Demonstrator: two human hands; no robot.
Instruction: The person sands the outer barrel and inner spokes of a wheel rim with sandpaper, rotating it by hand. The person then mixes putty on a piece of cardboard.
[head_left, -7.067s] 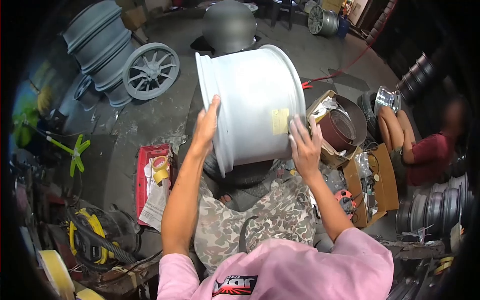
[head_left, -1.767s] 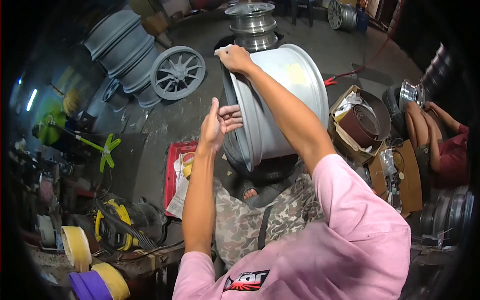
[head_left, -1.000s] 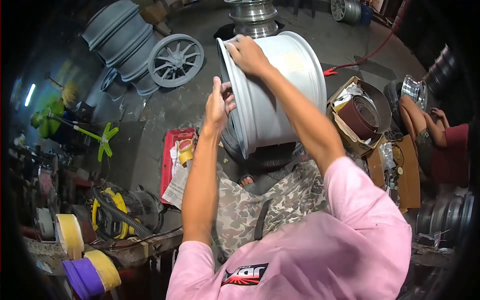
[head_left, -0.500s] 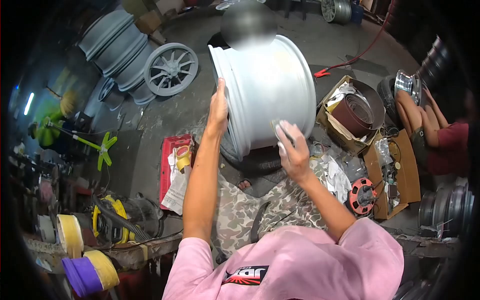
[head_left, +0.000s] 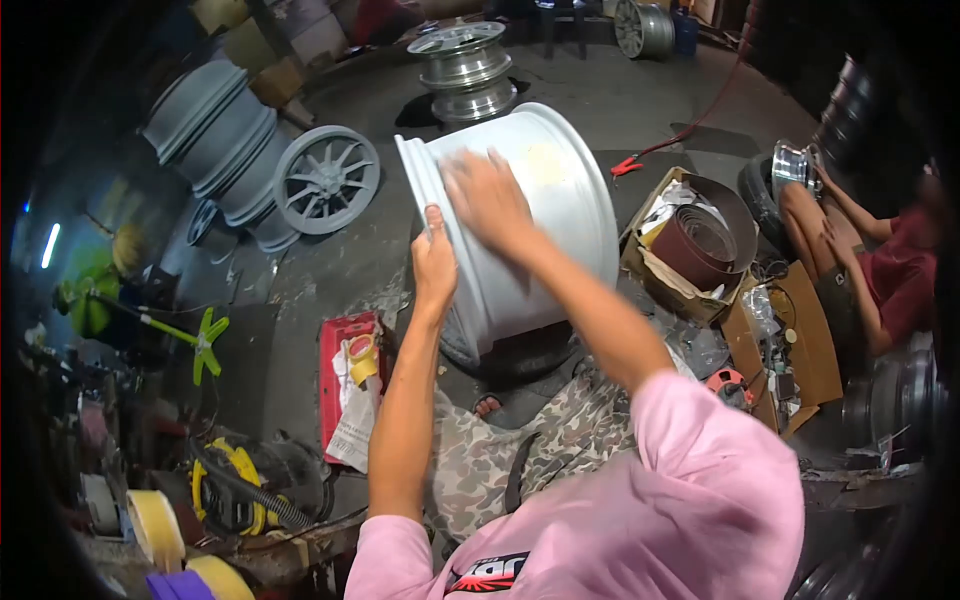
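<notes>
A pale grey wheel rim (head_left: 545, 225) lies on its side in front of me, its barrel facing up. My left hand (head_left: 435, 268) grips its left flange, thumb up along the edge. On the upper left of the barrel, my right hand (head_left: 488, 200) presses down, fingers together and smeared by motion. The earlier frame shows a small tan piece, like sandpaper, under those fingers; now the hand hides it. Below the rim is a black tyre (head_left: 520, 362), partly covered.
Grey rims (head_left: 215, 140) are stacked at left beside a spoked wheel (head_left: 327, 180). Shiny rims (head_left: 465, 75) stand behind. At right, a box holds sandpaper rolls (head_left: 692, 250); another person (head_left: 895, 265) handles a chrome rim. A red tray (head_left: 345, 330) lies near my left forearm.
My right hand has moved from the barrel's lower right to its upper left. The rim sits slightly lower and further left in view, while my left hand keeps its hold on the flange.
</notes>
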